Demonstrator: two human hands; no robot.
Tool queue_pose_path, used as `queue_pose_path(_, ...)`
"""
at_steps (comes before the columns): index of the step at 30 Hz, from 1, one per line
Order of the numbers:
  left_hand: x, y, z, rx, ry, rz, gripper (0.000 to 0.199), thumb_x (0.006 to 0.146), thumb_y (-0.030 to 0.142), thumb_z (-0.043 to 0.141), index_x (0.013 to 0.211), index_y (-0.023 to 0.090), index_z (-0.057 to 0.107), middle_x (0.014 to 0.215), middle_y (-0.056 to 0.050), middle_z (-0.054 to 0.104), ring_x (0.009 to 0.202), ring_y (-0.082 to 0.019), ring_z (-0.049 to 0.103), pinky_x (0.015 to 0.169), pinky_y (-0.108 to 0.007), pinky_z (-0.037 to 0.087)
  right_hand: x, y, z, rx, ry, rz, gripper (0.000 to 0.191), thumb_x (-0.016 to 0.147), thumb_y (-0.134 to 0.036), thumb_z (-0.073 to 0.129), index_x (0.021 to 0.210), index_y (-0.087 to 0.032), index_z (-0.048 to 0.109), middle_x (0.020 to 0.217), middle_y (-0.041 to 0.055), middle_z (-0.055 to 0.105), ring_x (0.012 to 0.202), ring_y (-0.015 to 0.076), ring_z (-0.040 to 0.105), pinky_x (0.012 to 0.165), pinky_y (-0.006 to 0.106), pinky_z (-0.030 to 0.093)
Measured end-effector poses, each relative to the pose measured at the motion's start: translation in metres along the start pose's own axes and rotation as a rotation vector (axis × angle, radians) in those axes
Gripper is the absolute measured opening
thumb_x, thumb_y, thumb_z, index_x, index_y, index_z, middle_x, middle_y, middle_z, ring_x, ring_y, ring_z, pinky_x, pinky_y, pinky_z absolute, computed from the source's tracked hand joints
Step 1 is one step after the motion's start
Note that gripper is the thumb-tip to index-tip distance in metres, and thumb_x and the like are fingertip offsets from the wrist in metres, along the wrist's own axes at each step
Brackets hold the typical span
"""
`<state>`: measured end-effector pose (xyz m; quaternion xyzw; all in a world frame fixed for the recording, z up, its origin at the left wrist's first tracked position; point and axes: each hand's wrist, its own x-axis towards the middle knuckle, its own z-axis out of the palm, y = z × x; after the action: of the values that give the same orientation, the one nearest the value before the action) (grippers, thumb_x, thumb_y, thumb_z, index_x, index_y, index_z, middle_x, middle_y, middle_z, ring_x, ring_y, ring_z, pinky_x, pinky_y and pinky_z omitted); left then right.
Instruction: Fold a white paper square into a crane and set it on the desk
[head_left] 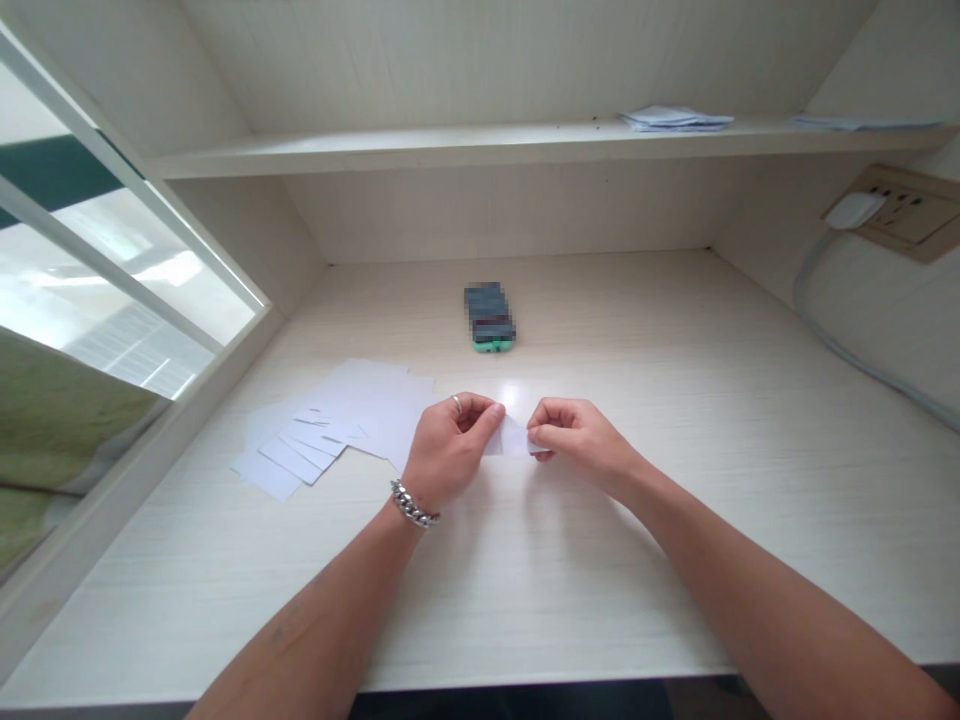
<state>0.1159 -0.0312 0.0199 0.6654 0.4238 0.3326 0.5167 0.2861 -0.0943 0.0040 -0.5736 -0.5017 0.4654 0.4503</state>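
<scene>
A small piece of white paper point(514, 440) is stretched between my two hands, just above the desk. My left hand point(454, 445) pinches its left side between thumb and fingers; a ring and a chain bracelet show on this hand and wrist. My right hand point(577, 437) pinches the right side, where the paper looks bent over near the thumb. My fingers hide both ends of the paper. Left of my left hand, several white paper sheets point(367, 395) lie spread and overlapping on the desk, with smaller pieces point(300, 450) on top.
A dark phone-like object point(490, 315) with a green end, blurred out, lies on the desk point(637, 330) beyond my hands. Folded papers point(675, 120) rest on the shelf point(450, 142). A white plug point(855, 210) with a grey cable point(840, 350) sits in the right wall socket. A window borders the left.
</scene>
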Motion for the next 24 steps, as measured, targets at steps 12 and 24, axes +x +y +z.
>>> queue_pose_path(12, 0.005, -0.001, -0.006, -0.148, 0.217, -0.004, 0.025, 0.072, 0.037, 0.075, 0.078, 0.014, 0.069, 0.072, -0.003, 0.070, 0.063, -0.013, 0.060, 0.058, -0.023, 0.047, -0.002, -0.010, -0.009, 0.154, 0.077, 0.017, 0.010, 0.075, -0.024, 0.063, 0.068, -0.017, 0.061, 0.068, 0.0019, 0.064, 0.064, 0.0140, 0.058, 0.064, 0.029, 0.047)
queue_pose_path(24, 0.001, 0.001, -0.003, -0.015, -0.076, -0.014, 0.016, 0.077, 0.028, 0.066, 0.072, 0.014, 0.067, 0.066, -0.002, 0.066, 0.063, -0.013, 0.061, 0.064, -0.025, 0.048, 0.003, -0.004, -0.002, 0.236, 0.146, 0.006, 0.022, 0.079, -0.040, 0.068, 0.078, -0.018, 0.063, 0.073, 0.0003, 0.063, 0.070, 0.0137, 0.061, 0.063, 0.027, 0.049)
